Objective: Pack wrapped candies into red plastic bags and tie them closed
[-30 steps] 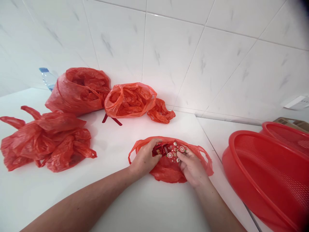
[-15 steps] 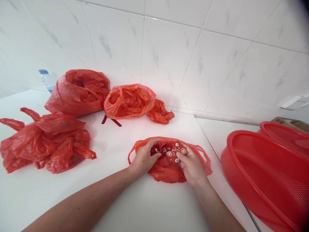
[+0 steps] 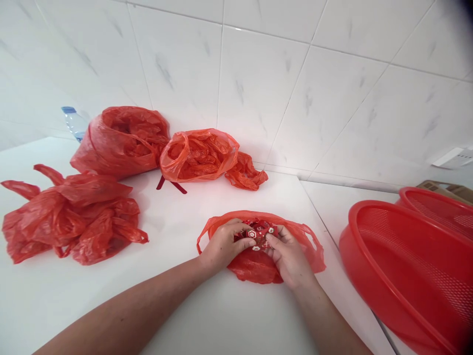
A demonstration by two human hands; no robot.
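Note:
A small red plastic bag (image 3: 310, 246) lies open on the white counter (image 3: 221, 320) in front of me. Inside it is a red packet with white flower marks (image 3: 257, 234). My left hand (image 3: 221, 246) and my right hand (image 3: 290, 256) both pinch this packet from either side, fingers curled over it at the bag's mouth. What else lies in the bag is hidden by my fingers.
A heap of red bags (image 3: 70, 217) lies at the left. Two fuller red bags (image 3: 121, 140) (image 3: 197, 155) rest against the tiled wall, with a water bottle (image 3: 73, 122) behind them. Two red mesh baskets (image 3: 406, 276) (image 3: 443, 207) stand at the right.
Both hands have drawn closer together over the packet, which has shifted a little to the left. The bags and baskets have not moved.

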